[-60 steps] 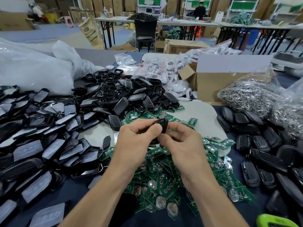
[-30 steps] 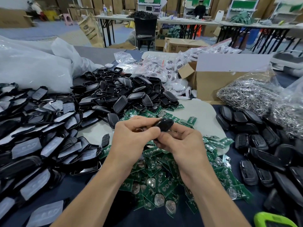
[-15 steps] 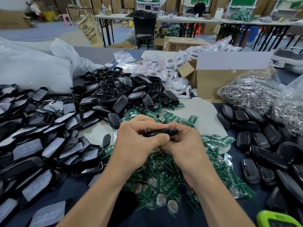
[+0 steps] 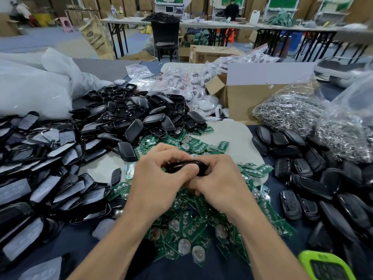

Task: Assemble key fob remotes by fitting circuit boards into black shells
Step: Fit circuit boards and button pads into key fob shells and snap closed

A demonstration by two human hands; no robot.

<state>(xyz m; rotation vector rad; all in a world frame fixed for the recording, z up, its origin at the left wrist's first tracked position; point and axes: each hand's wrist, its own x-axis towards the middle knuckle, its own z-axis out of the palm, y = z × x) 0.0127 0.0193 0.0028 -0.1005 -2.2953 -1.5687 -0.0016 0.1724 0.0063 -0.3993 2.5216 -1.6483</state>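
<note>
A glossy black key fob shell (image 4: pixel 186 166) lies flat between both hands above the table's middle. My left hand (image 4: pixel 159 178) grips its left end, thumb pressed along the near edge. My right hand (image 4: pixel 220 178) grips its right end with curled fingers. Whatever sits inside the shell is hidden. Under the hands lies a heap of green circuit boards (image 4: pixel 187 229) with round coin cells. A pile of loose black shell halves (image 4: pixel 139 116) rises behind the hands.
Black shell parts with grey button pads (image 4: pixel 40 168) cover the left side. Closed black fobs (image 4: pixel 314 184) spread over the right. Bags of metal rings (image 4: pixel 298 112), a cardboard box (image 4: pixel 248 100) and white plastic bags (image 4: pixel 30 85) stand behind. A green device (image 4: pixel 327 267) sits bottom right.
The shell was held upright in my fingertips; now it has been turned flat and both hands have closed tighter round its ends, slightly lower over the boards.
</note>
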